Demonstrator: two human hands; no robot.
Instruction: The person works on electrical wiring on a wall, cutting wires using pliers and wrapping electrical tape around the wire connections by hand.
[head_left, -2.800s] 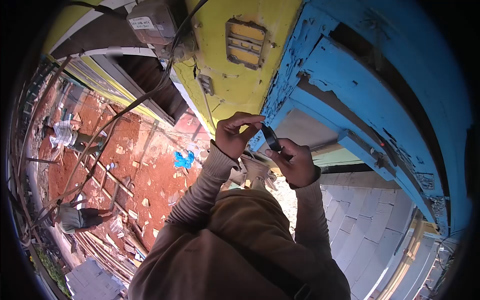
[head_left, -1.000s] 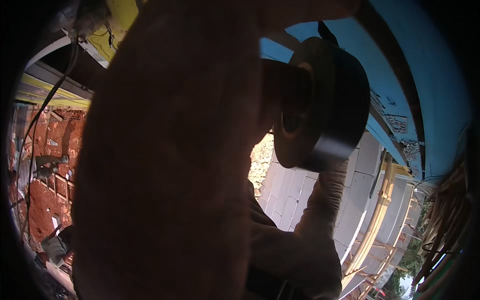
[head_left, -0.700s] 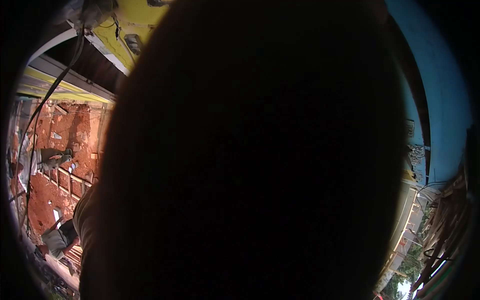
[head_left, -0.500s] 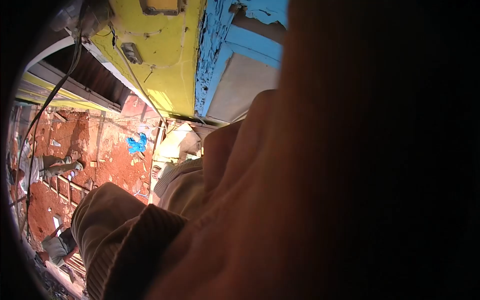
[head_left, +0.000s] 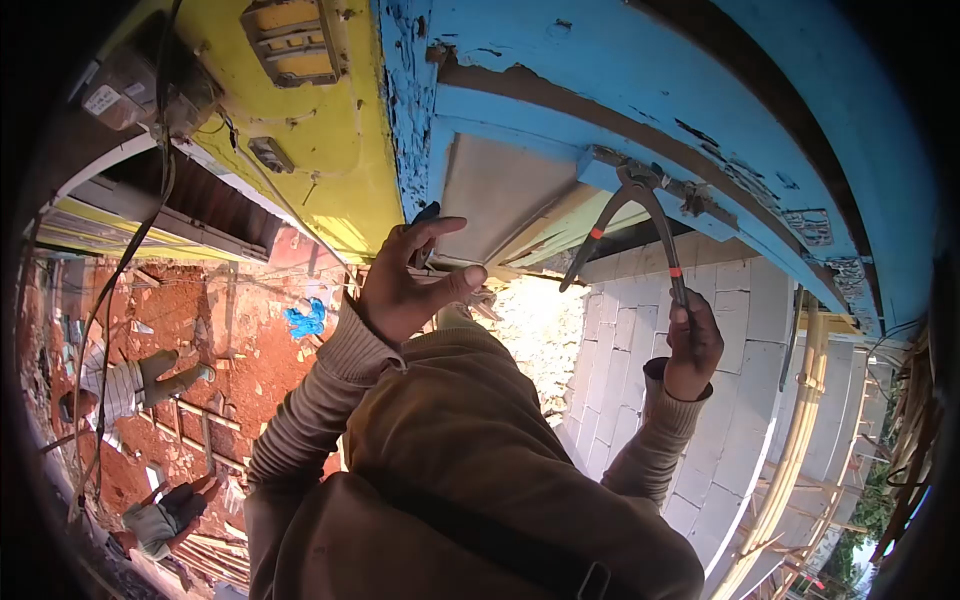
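Observation:
My right hand [head_left: 692, 345] is wrapped round one handle of a pair of pincers [head_left: 659, 220], dark with red bands. The pincers' handles are spread, and the other handle hangs free to the left. Their jaws are at the edge of a blue wooden frame [head_left: 715, 205] with peeling paint; what they bite on is too small to make out. My left hand [head_left: 410, 280] is raised near the blue post, thumb and index finger apart. Just behind its fingers is a small dark object [head_left: 428, 212], partly hidden; I cannot tell whether they touch.
A yellow wall [head_left: 330, 150] with a vent and loose cables stands at upper left. Grey block wall [head_left: 640, 350] and bamboo poles [head_left: 790, 430] are on the right. Below left, on red soil, are two people [head_left: 165, 520], a bamboo ladder [head_left: 205, 430] and a blue bundle [head_left: 305, 318].
A blurred hand and sleeve close to the camera covered much of the view. They have moved away, and both my hands, the pincers and the blue frame now show.

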